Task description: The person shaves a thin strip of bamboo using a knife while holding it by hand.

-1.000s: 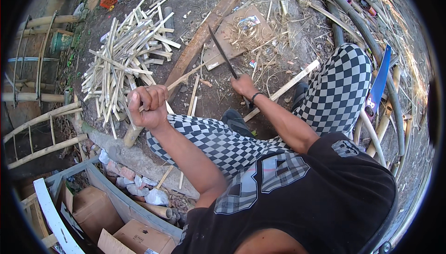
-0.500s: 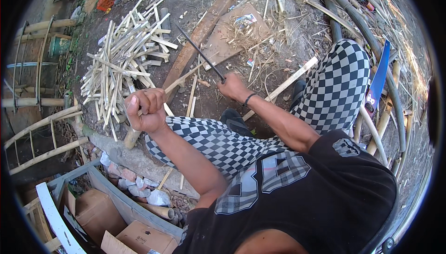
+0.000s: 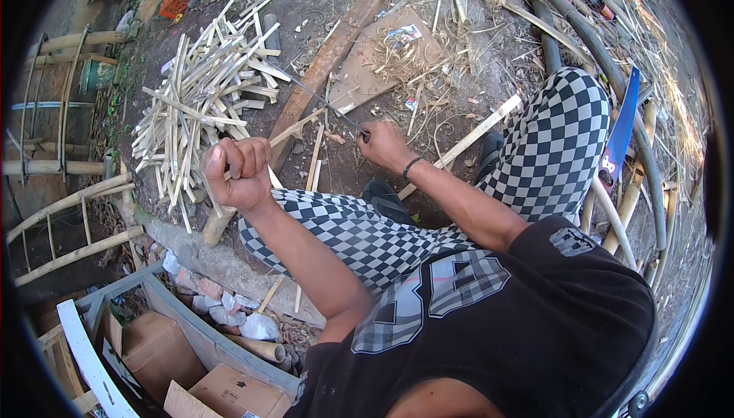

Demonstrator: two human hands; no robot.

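My left hand (image 3: pixel 238 173), closed in a fist, grips a pale bamboo strip (image 3: pixel 297 127) that points away to the right. My right hand (image 3: pixel 384 146) is wrapped round the handle end of a long dark knife (image 3: pixel 349 121). Its thin blade slants far and left, crossing near the strip's far end; whether they touch, I cannot tell. Beneath the strip lies a thick wooden beam (image 3: pixel 348 27). Just beyond my left hand is a heap of split bamboo strips (image 3: pixel 195 108).
A flat cardboard piece (image 3: pixel 355 74) with shavings lies beyond the beam. A blue handsaw (image 3: pixel 622 131) rests by my right knee, near curved pipes (image 3: pixel 604 47). Cardboard boxes (image 3: pixel 157 349) stand in a grey wooden frame (image 3: pixel 195 315) at lower left. My checkered knees flank the work.
The knife blade has turned and now looks thinner, with its tip slightly farther left and lower. My right hand has shifted only a little; my left hand stays almost still.
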